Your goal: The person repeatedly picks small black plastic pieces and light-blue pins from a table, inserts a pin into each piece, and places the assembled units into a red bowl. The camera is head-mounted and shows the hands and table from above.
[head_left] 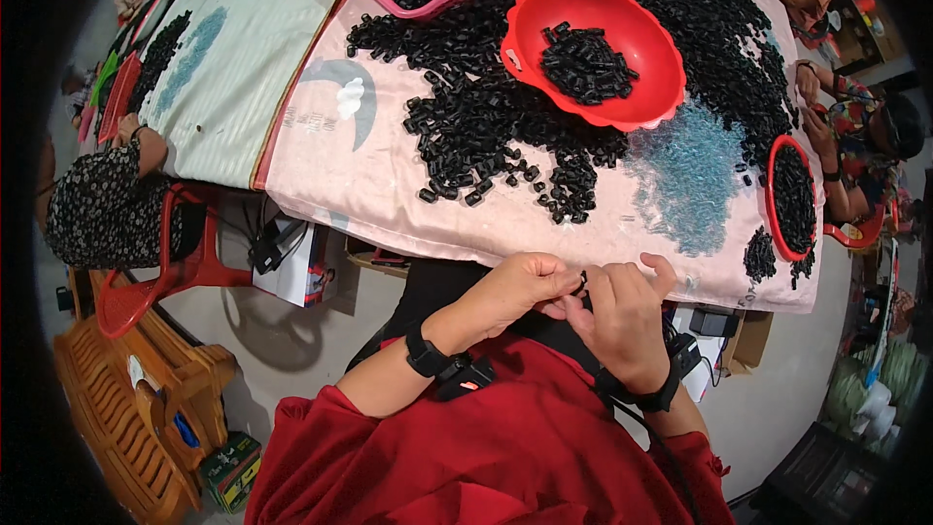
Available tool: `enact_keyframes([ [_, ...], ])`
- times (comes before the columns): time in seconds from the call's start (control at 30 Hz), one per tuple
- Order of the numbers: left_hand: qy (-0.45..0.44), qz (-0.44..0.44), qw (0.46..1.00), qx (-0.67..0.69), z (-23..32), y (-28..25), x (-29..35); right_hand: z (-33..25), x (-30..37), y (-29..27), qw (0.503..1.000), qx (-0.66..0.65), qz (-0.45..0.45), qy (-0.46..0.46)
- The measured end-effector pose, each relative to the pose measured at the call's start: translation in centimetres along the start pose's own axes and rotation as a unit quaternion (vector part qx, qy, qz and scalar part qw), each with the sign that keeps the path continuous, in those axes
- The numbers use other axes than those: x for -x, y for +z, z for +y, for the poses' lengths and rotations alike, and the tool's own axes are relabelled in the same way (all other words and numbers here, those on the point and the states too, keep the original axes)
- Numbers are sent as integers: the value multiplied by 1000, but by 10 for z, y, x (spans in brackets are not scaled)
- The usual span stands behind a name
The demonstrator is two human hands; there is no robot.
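Observation:
Just off the near table edge, my left hand [520,294] and my right hand [627,331] meet fingertip to fingertip. Between them shows a small black plastic piece [583,281], mostly covered by the fingers. The left thumb and forefinger pinch it. My right fingers curl around its other side, with the little finger raised. Beyond the hands, a large heap of small black plastic pieces [457,126] spreads over the pink cloth [389,194]. A red scalloped bowl [646,49] holds more black pieces. Right of the heap lies a patch of tiny bluish clear pieces [688,180].
A pink basket [428,10] of black pieces stands at the far side, a red round basket [775,194] at the right. People sit at the left and right sides. A red plastic chair [165,282] and a wooden bench [126,408] stand at the left.

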State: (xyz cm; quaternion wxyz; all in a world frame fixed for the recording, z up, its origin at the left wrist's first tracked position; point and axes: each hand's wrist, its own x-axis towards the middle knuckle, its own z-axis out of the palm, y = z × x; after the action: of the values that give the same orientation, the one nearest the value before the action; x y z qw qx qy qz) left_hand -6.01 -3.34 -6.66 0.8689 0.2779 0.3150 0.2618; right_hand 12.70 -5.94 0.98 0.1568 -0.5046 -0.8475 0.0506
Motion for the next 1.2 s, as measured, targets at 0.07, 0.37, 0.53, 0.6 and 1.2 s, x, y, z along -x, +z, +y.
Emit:
enact_keyframes([
  [0.07,1,-3,1000,-7,1,1,0,-1,0,1,1000,-9,2,-7],
  [0.37,7,-12,1000,-11,4,6,1,-3,7,1,999,-1,31,-17],
  [0.53,38,13,998,-39,8,11,0,-3,6,0,1000,18,24,-2],
  [0.6,32,3,999,-35,8,9,0,-2,7,0,999,11,31,-17],
  [1.2,52,17,993,-105,18,15,3,-6,5,-8,998,53,17,20],
])
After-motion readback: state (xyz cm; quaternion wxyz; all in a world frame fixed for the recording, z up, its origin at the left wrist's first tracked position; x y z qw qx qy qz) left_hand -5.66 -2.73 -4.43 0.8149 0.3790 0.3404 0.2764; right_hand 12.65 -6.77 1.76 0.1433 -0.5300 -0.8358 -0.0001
